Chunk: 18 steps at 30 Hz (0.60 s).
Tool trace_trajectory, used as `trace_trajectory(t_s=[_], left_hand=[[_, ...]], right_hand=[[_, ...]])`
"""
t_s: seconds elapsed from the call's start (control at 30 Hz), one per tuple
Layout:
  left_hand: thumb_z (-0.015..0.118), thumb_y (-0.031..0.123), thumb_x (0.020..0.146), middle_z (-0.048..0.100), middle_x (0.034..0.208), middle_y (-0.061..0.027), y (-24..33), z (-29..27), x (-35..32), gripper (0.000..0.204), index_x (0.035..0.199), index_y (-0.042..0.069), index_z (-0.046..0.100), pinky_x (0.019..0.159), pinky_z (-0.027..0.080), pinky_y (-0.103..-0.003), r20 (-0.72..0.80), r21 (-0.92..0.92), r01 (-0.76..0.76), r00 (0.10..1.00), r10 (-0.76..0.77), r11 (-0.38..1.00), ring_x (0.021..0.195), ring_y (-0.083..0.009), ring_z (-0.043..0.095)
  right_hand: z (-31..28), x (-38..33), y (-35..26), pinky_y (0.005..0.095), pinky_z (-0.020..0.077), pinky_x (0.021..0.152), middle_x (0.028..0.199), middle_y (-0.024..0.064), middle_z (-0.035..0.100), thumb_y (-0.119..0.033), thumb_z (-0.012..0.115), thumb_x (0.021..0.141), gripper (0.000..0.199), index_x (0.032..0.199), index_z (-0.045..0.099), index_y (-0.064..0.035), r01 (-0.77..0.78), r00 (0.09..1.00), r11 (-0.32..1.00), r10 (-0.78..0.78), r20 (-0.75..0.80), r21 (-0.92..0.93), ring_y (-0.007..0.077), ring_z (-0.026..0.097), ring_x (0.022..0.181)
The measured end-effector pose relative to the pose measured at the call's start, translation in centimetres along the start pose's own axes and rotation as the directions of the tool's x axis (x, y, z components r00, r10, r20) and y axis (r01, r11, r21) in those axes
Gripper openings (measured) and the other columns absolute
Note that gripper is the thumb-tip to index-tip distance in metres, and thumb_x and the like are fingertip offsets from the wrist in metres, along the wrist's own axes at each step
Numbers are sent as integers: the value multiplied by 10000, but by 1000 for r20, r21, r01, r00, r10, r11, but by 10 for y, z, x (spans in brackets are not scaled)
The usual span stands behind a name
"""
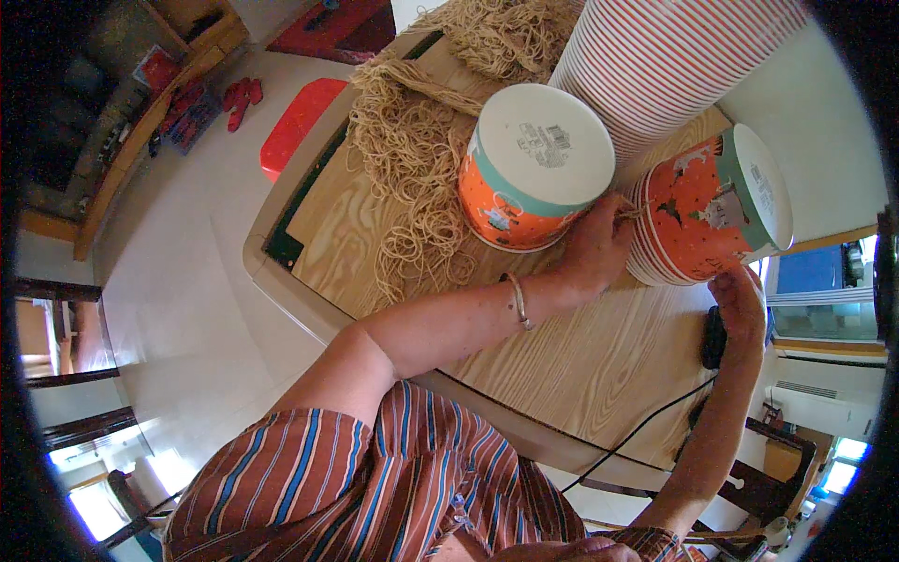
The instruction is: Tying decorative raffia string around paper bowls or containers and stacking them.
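**Cups on a pale wooden surface, hands at the lying stack**

Your pale wood-grain surface (599,356) has a rounded beige rim and fills the middle of the view, with a pale tiled floor (187,281) falling away past its near-left edge. A heap of tan rubber bands (412,169) sprawls across the far-left part of the surface, reaching close to that edge. Beside it stands an upturned orange paper cup with a teal band and white base (534,169). Behind that rises a tall stack of red-and-white striped paper cups (665,56). To the right a short stack of orange printed paper cups lying on its side (702,220) rests on the surface, base toward the right.

Your left hand (599,248) reaches in between the upturned cup and the lying stack, fingers pinched at the stack's striped rims on what looks like a rubber band. Your right hand (740,304) cups the lying stack from below, fingers curled against its underside. A black cable (646,426) runs over the near edge by your right forearm.

Bare wood lies open between your forearms. On the floor sits a red plastic stool (300,122), close to the rim, and red slippers (241,98) farther off
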<state>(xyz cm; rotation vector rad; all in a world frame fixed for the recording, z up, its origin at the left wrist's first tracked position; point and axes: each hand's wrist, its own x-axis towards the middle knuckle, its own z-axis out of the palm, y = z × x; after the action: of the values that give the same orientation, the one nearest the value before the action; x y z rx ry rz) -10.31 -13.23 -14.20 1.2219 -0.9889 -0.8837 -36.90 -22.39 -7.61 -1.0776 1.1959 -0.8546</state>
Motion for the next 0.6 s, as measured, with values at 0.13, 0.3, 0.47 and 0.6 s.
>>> trace_trajectory(t_s=[0.13,0.3,0.47,0.6], left_hand=[[509,61,854,604,987,-219,-7,0,1,185,1015,-21,548,857,449,-424,-24,7,-76,997,76,997,959,-361,581],[515,67,849,601,988,-226,-1,-1,0,191,1014,-24,548,857,449,-433,-16,32,-109,994,110,993,962,-383,574],[497,77,862,590,992,-247,-2,0,3,219,1052,-29,526,873,435,-462,-7,118,-116,993,118,986,969,-407,563],[530,62,872,612,983,-194,-2,-3,4,219,1080,-7,528,842,467,-418,-35,148,-159,985,166,976,936,-320,598]], right_hand=[[7,-2,-1,248,482,631,825,29,631,-158,592,881,115,928,627,-60,13,1000,1000,-12,-19,28,123,582,699],[2,-6,-2,258,503,682,874,32,641,-183,608,885,153,968,633,-57,-20,998,999,22,-53,40,121,601,749],[9,-6,5,245,484,640,855,15,623,-197,617,881,167,978,637,-63,106,993,991,-109,-36,-79,103,570,702],[25,-18,-2,225,456,585,785,-5,580,-195,635,872,156,952,633,-61,46,999,999,-47,-22,-26,86,532,657]])
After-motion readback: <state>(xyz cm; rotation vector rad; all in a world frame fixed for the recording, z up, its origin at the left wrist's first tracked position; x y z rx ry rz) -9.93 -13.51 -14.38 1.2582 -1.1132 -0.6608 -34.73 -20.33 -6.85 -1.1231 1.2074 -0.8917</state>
